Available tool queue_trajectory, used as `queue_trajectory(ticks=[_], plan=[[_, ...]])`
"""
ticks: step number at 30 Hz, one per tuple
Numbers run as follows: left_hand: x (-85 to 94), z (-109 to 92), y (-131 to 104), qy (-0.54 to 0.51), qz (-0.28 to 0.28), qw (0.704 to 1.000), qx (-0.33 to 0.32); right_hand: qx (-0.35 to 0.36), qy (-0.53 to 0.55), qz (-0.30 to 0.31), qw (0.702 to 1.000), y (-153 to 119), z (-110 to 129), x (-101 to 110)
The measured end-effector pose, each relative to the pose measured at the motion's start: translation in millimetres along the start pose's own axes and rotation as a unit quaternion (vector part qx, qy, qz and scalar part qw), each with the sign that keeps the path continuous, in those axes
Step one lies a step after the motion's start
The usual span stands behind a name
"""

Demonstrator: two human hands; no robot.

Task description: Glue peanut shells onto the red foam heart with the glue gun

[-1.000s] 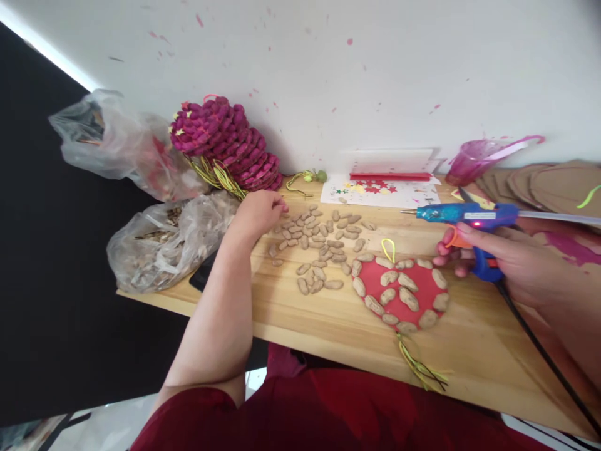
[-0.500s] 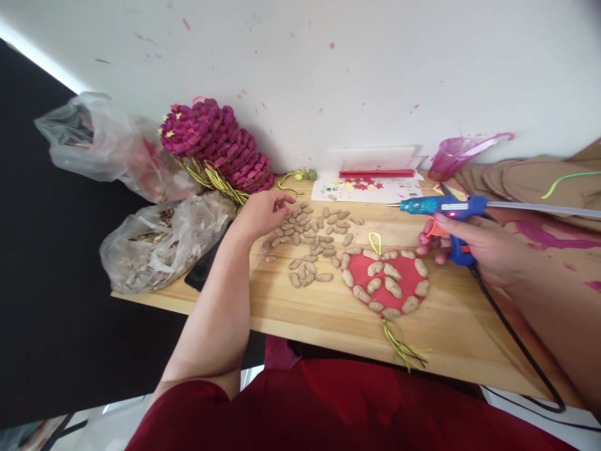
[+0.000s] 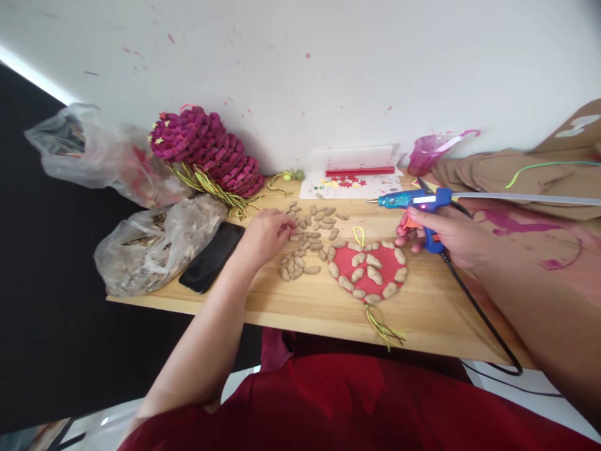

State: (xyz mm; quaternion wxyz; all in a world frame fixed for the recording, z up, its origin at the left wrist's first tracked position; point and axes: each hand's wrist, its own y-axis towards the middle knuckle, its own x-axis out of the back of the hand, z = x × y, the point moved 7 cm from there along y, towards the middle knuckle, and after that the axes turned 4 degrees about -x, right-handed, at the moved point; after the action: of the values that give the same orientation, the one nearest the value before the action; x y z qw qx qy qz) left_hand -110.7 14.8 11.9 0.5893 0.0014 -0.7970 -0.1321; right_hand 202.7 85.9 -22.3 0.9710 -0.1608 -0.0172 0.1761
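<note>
My right hand is closed round a blue hot glue gun, a finger at its orange trigger. Its nozzle points left, and a clear glue stick sticks out of the back. My left hand is at the left side of the loose peanuts, fingers bent together; what lies between the fingertips is hidden. Between the hands lies a red heart edged with peanuts, with several more in its middle. A yellow loop tops it, and a yellow-green tassel hangs from its lower tip.
Left on the wooden table are a black phone, a plastic bag of shells and stacked magenta peanut decorations. White paper with small stars, a pink cup and cardboard pieces stand along the wall.
My left hand has come down onto the peanuts and its fingers have drawn together. The view has shifted, uncovering more of the phone. The right hand still holds the glue gun above the heart's right side.
</note>
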Motion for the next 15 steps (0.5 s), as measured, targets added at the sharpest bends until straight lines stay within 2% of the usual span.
queue_trajectory(ticks=[4, 10, 15], plan=[[-6.9, -3.0, 0.8, 0.022, -0.004, 1.0, -0.003, -0.004, 0.01, 0.001, 1.0, 2.5, -3.0, 3.0], [-0.5, 4.6, -2.6, 0.004, 0.001, 0.999, 0.042, 0.013, 0.009, 0.006, 1.0, 2.3, -2.2, 2.4], [-1.0, -2.7, -2.9, -0.026, 0.004, 0.999, -0.025, -0.002, 0.01, 0.002, 1.0, 2.7, -3.9, 3.4]])
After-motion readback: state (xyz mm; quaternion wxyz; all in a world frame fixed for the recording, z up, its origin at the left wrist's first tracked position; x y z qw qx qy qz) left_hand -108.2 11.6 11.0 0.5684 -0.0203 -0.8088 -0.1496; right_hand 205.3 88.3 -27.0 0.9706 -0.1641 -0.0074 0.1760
